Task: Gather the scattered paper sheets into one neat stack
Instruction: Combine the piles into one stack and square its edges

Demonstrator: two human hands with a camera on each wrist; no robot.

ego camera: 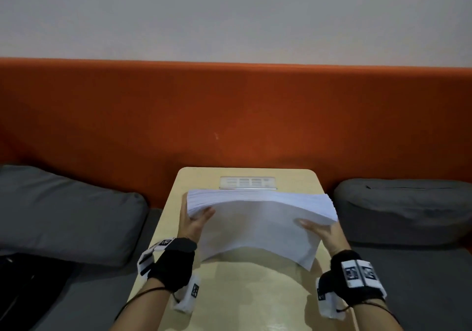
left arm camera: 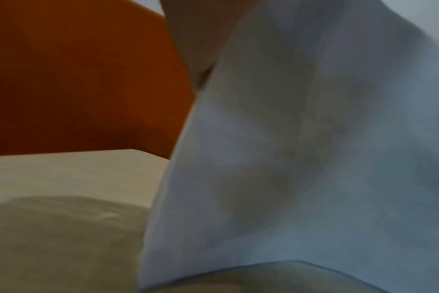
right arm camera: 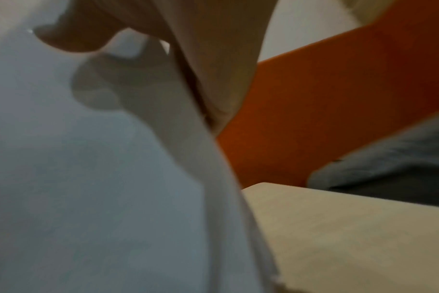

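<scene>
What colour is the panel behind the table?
Orange; the head view shows it best.

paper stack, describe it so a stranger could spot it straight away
Find the light wooden table before the orange backrest. Above it, both hands grip the paper stack at its sides. It is the only white thing, thick and bowed upward.

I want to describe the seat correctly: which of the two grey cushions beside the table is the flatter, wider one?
The left cushion: it spreads wide and low, while the right cushion looks narrower and more rounded.
</scene>
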